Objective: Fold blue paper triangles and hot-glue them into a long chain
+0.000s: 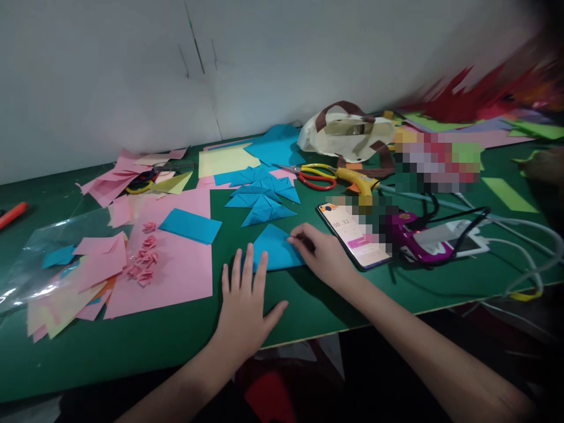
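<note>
Left hand (241, 314) flat and splayed, fingers hiding one corner of the folded blue paper (279, 251) on the surface (176, 338); right hand (325, 254) pinches its other edge. Beside them, a phone (348, 234) (partly blurred out); beyond, a glue gun (358, 179), a bag (315, 141).

We are in a craft workshop. Past our left hand (244, 296), folded blue papers (264, 198) lie on a green table (176, 341). Left of that hand, we see pink paper (187, 270) and tiny paper roses (147, 257). Past our right hand (325, 255) are scissors (316, 177) and what looks like a yellow glue gun (360, 180).
</note>
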`<action>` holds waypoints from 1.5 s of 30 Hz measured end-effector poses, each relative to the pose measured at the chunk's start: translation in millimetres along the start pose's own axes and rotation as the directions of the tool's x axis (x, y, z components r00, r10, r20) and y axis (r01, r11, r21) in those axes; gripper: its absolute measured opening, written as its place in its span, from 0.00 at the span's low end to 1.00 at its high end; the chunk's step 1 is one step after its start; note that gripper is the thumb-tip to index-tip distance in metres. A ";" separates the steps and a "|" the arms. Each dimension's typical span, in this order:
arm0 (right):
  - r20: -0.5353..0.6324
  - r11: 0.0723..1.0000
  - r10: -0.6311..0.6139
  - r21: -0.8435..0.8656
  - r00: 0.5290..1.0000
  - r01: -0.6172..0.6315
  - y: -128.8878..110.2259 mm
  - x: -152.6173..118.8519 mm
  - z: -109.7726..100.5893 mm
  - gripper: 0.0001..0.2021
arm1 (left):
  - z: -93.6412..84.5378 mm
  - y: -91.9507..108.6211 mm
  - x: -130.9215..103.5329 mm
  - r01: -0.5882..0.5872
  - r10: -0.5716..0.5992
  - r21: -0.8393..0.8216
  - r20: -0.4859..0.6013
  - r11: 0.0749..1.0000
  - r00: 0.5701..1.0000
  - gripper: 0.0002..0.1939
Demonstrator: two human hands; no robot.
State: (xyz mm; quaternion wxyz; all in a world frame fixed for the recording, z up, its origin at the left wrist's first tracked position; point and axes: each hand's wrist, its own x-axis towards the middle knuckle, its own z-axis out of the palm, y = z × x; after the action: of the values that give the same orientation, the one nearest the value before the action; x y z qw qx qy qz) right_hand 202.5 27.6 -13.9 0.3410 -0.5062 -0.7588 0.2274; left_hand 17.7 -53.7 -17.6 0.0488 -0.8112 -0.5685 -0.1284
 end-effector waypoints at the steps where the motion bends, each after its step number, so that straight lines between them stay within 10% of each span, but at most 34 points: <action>1: 0.010 0.997 -0.078 0.017 0.997 0.078 0.3 -0.2 -2.6 0.06 | -1.3 -3.3 1.1 0.025 -0.026 -0.010 -0.060 1.000 0.998 0.39; 8: 0.137 0.960 -0.214 0.214 0.967 0.182 1.4 -4.8 -16.6 0.06 | -11.9 -36.6 16.9 -0.107 0.103 -0.139 -0.030 0.985 0.994 0.13; 14: 0.300 0.927 -0.351 0.243 0.887 0.285 -5.4 -8.8 -23.6 0.06 | -13.6 -36.9 14.3 -0.265 0.255 -0.055 -0.138 0.963 0.957 0.15; 22: 0.310 0.994 -0.110 0.024 0.944 0.108 1.9 -7.5 -23.2 0.14 | -14.9 -36.5 18.2 0.258 -0.249 -0.414 0.077 0.873 0.965 0.28; 34: 0.034 0.966 0.134 -0.226 0.990 -0.123 2.8 -1.4 6.0 0.11 | -6.2 -29.4 18.2 0.124 -0.119 -0.188 0.039 0.974 0.992 0.15; 45: 0.090 0.903 0.288 -0.356 0.953 -0.239 -9.4 -1.0 1.4 0.08 | -4.0 -18.2 8.9 0.050 -0.049 -0.091 0.021 0.995 0.999 0.17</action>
State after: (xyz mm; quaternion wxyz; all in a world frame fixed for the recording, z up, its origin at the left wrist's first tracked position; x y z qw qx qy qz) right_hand 195.9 23.1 -8.6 0.1599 -0.6384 -0.7331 0.1715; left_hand 2.9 -40.2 -12.6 0.0031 -0.7994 -0.5824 -0.1476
